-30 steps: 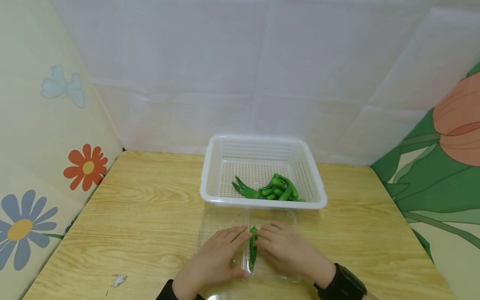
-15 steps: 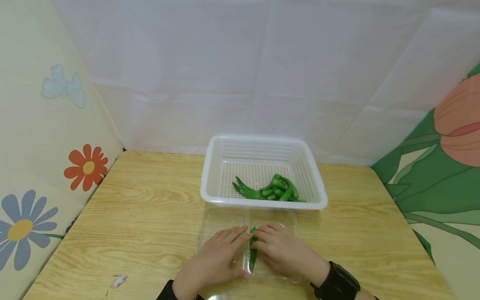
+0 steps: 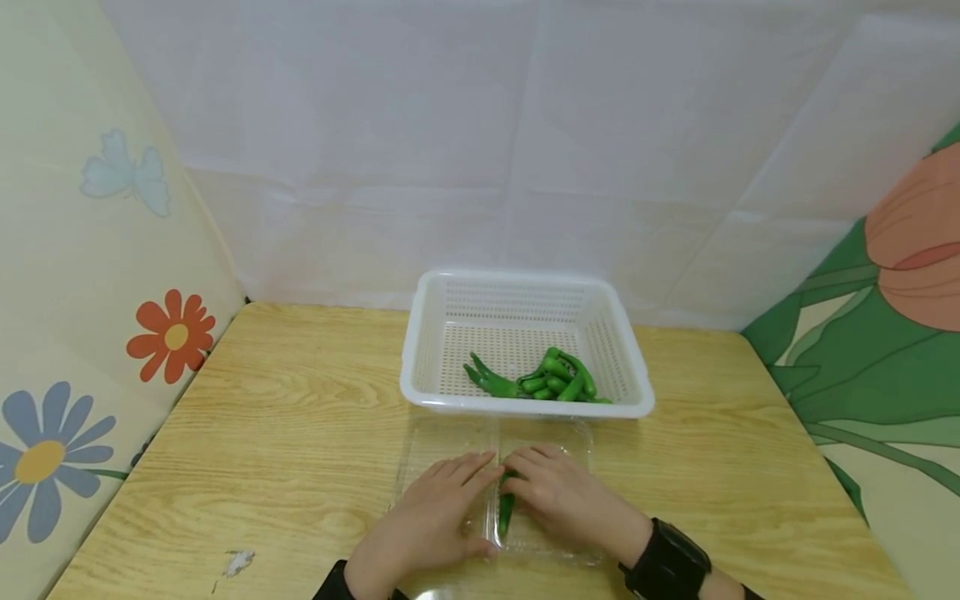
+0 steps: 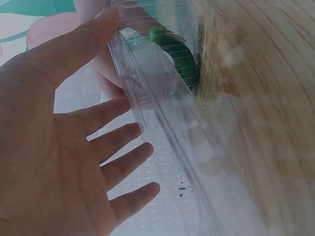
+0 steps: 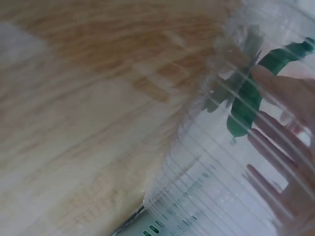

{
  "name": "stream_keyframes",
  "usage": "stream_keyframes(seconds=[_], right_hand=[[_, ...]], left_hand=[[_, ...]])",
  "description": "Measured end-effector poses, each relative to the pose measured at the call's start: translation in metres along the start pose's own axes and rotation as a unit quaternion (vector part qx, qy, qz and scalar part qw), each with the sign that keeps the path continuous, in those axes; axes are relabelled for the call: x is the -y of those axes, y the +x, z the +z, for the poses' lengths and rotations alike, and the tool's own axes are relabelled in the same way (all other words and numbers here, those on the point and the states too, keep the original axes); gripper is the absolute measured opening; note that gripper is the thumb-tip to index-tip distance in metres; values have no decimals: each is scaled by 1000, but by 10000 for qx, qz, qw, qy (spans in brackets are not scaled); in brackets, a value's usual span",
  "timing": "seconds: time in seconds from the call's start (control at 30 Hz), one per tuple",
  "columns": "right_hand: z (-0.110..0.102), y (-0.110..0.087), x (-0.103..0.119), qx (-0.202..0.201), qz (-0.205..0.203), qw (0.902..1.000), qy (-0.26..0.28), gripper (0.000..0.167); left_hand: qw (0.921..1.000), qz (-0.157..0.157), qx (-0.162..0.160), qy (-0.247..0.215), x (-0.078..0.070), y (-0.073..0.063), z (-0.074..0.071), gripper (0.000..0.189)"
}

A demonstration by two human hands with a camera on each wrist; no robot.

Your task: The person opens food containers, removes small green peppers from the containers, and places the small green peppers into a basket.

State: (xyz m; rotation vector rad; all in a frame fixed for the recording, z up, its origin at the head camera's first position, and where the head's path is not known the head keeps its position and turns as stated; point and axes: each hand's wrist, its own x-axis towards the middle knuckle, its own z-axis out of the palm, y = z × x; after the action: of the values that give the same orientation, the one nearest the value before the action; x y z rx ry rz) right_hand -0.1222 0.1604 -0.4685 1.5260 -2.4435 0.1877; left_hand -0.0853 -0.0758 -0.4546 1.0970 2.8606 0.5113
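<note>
A clear plastic clamshell box (image 3: 442, 435) lies opened out on the table, its hinge ridge running between my hands. One green chili pepper (image 3: 506, 517) lies lengthwise in the right half, along the ridge. My right hand (image 3: 566, 500) pinches its upper part; the fingers cover the stem end. Through the ribbed plastic in the right wrist view, a thumb and fingers show at the curved pepper (image 5: 244, 108). My left hand (image 3: 438, 512) spreads over the left half. In the left wrist view its thumb touches the clear box edge (image 4: 172, 132), with the fingers apart and extended.
Behind the box stands a white perforated basket (image 3: 637, 367) with several green chili peppers (image 3: 555, 379) near its front wall. The wooden table (image 3: 315, 367) has a chipped patch at its front left. White sheeting hangs behind; flower-printed panels flank both sides.
My right hand has shifted slightly left, its fingers moving from the pepper's side over its stem end. My left hand has stayed put, and the box and basket have not moved.
</note>
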Motion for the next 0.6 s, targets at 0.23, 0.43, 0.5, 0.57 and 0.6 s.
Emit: stream_keyframes(seconds=[0.23,0.43,0.5,0.57,0.6], right_hand=[[4,2,-2,-94,-99,9999,-71,20],[3,1,-2,-40,-104,9998,-157,24],[1,1,-3,-22,-102,9998,-171,25],[0,1,-3,0,-101,9998,-175,25],[0,0,-3,4,-107,9998,-196,25]], left_hand=[[10000,11,-37,69,0,0,1,85],[10000,13,-22,27,1,1,1,85],[10000,27,-26,22,1,1,1,85],[10000,30,-14,23,1,1,1,85],[10000,29,-5,24,1,1,1,85]])
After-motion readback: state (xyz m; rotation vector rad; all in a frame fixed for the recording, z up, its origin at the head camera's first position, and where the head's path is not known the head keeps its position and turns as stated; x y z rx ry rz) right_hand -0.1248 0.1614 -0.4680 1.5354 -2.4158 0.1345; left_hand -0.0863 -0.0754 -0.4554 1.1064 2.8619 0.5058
